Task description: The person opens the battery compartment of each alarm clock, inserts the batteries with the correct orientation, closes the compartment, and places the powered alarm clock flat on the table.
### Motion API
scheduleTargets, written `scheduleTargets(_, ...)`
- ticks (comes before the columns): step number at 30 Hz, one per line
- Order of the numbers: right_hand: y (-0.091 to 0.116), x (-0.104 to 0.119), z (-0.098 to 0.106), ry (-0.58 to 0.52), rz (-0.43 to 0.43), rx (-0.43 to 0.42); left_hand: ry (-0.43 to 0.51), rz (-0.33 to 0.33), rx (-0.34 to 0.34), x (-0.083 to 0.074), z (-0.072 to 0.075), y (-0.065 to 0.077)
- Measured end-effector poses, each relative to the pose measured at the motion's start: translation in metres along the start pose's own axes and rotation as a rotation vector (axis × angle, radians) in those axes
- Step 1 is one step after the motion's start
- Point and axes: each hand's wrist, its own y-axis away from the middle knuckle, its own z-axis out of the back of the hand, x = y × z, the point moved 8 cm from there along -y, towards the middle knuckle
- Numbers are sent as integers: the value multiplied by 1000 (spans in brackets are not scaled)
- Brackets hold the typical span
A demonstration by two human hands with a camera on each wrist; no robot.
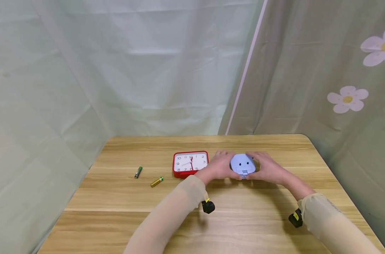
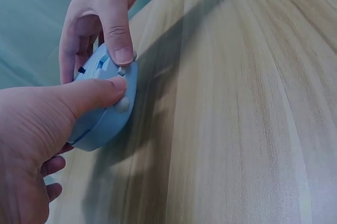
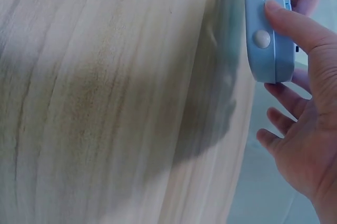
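Both hands hold a small light-blue alarm clock [image 1: 242, 163], its back turned toward me. Two black knobs and a battery cover show on that back. My left hand [image 1: 222, 165] grips one side and my right hand [image 1: 268, 168] the other. In the left wrist view, both thumbs press near the cover's latch at the edge with the pale round feet [image 2: 122, 104]. The right wrist view shows the clock's blue side, with the fingers of my right hand [image 3: 316, 108] behind it. The clock's face is hidden.
A red rectangular clock [image 1: 190, 163] lies face up beside my left hand. Further left on the wooden table [image 1: 116, 197] are a green-and-black battery [image 1: 138, 172] and a gold-and-green battery [image 1: 156, 182]. Curtains [image 1: 179, 70] hang behind the table.
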Motion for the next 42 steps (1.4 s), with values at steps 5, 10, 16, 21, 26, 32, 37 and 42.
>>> scheduleTargets(5,-3,-7,-5,19,-24,7,-59,-5,18,1,-5,-3)
scheduleTargets(10,-5,-14,-10,34,-38,9,-95,-7,24,1,-8,-5)
scheduleTargets(16,-4,-16,-14,27,-43,2,-95,-8,39,1,-10,-4)
scheduleTargets(21,-5,-15,-18,10,-50,8,-103,-13,45,2,-10,-2)
scheduleTargets(26,-5,-12,-19,-6,-42,7,-97,3,56,4,-10,0)
scheduleTargets(32,-4,-11,-20,-11,-47,14,-84,22,75,5,-11,2)
scheduleTargets(37,-1,-11,-21,-13,-60,27,-70,17,80,3,-11,4)
scheduleTargets(42,2,-11,-22,-20,-65,30,-42,13,91,3,-12,6)
